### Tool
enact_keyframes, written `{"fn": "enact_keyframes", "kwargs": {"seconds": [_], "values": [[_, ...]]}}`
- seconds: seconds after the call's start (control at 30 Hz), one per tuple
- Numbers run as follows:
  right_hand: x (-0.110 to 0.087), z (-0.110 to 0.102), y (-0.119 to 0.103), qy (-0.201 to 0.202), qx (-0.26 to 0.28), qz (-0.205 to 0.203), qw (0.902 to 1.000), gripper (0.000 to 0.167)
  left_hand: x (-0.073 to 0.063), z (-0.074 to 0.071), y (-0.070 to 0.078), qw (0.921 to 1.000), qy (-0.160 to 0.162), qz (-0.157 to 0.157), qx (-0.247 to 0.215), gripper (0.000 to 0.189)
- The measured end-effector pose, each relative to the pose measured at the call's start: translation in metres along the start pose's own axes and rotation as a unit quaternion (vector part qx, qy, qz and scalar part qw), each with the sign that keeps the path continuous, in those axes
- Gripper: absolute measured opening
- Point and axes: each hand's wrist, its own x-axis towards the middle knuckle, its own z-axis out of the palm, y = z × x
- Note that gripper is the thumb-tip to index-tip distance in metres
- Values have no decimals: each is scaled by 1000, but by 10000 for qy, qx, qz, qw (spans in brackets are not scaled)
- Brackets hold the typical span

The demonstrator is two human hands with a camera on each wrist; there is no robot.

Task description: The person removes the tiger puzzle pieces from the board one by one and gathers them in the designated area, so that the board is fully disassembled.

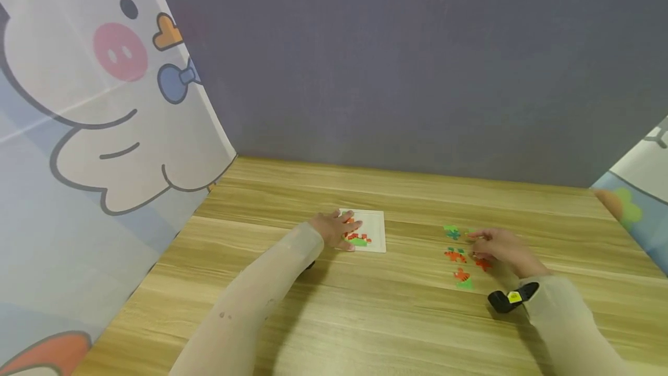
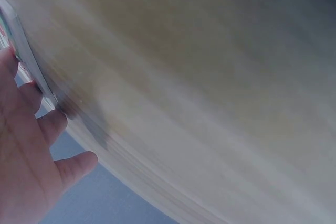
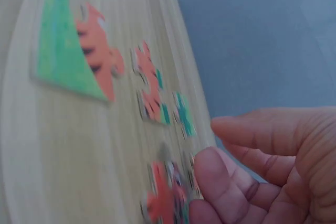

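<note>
My left hand [image 1: 334, 230] rests with spread fingers on a white puzzle tray [image 1: 377, 232]. Orange and green jigsaw pieces [image 1: 359, 241] lie in the tray, partly hidden by that hand. In the left wrist view the fingertips of the left hand [image 2: 26, 145] touch the tray's edge. My right hand [image 1: 502, 248] hovers low over loose jigsaw pieces, its fingers loosely bent. In the right wrist view a gap shows between thumb and forefinger of the right hand [image 3: 257, 166], and nothing is seen held there. An orange piece [image 3: 160, 195] lies beside its fingertips.
Several loose pieces lie around the right hand, among them a green and orange striped corner piece [image 3: 58, 45], an orange striped piece [image 1: 455, 256] and a green piece [image 1: 453, 233]. The wooden table [image 1: 365, 312] meets a grey wall [image 1: 391, 74] behind and a cartoon-printed sheet [image 1: 130, 149] at left.
</note>
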Motion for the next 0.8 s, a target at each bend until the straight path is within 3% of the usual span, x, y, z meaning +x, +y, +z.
{"fn": "enact_keyframes", "kwargs": {"seconds": [0.4,0.5,0.8], "values": [[21,14,-20,-685,286,-893,9932,51,-1,-4,2,9998,-24,-4,205,75],[23,18,-24,-671,23,-1173,9908,48,0,-1,4,9998,15,-33,201,75],[39,31,-42,-567,-429,-1412,9874,38,-2,-3,7,9997,26,-110,212,74]]}}
